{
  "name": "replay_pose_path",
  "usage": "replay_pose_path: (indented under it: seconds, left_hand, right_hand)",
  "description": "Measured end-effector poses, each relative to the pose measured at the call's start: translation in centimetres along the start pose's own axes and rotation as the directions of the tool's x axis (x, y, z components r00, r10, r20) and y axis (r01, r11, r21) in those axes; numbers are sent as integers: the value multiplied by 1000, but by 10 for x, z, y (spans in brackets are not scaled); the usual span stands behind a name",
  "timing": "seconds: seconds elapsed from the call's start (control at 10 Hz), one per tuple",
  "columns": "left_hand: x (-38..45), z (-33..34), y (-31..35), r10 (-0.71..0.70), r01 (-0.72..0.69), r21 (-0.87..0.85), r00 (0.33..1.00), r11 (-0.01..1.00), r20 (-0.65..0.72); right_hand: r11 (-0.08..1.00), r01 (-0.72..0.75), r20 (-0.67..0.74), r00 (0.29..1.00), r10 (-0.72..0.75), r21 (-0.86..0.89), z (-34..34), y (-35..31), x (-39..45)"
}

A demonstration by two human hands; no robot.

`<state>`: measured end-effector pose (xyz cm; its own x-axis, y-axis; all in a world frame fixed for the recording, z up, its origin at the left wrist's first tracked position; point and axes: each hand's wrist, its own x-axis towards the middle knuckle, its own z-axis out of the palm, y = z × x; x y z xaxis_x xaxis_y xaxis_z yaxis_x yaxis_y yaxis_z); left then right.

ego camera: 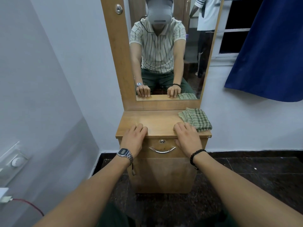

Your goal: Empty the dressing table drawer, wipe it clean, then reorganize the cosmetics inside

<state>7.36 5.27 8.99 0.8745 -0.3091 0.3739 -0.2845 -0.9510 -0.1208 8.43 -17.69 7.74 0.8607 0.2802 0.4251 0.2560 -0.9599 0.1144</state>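
A narrow wooden dressing table (157,120) stands against the wall with a tall mirror (164,46) above it. Its drawer (164,153) is closed, with a curved metal handle (162,150) and a round lock (162,141). My left hand (133,138) rests flat on the front left edge of the tabletop. My right hand (186,136) rests flat on the front right edge, its thumb hanging over the drawer front. A folded green checked cloth (196,119) lies at the tabletop's back right, beside my right fingers. No cosmetics are visible.
A cabinet door (164,174) sits below the drawer. A blue curtain (268,54) hangs at the right by a window. A wall switch plate (14,159) and a red cable (29,205) are at the left. The mirror shows another person standing behind me.
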Motion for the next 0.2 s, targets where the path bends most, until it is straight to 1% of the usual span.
replay_pose_path:
  seconds: [0.1, 0.2]
  left_hand:
    - [5, -14, -2, 2, 5, -62, 993, 998, 115]
    - [7, -26, 2, -4, 28, -110, 978, 994, 210]
  right_hand:
    - [999, 30, 87, 996, -32, 19, -15, -1, 2]
    - [996, 34, 153, 987, -47, 86, -32, 1, 6]
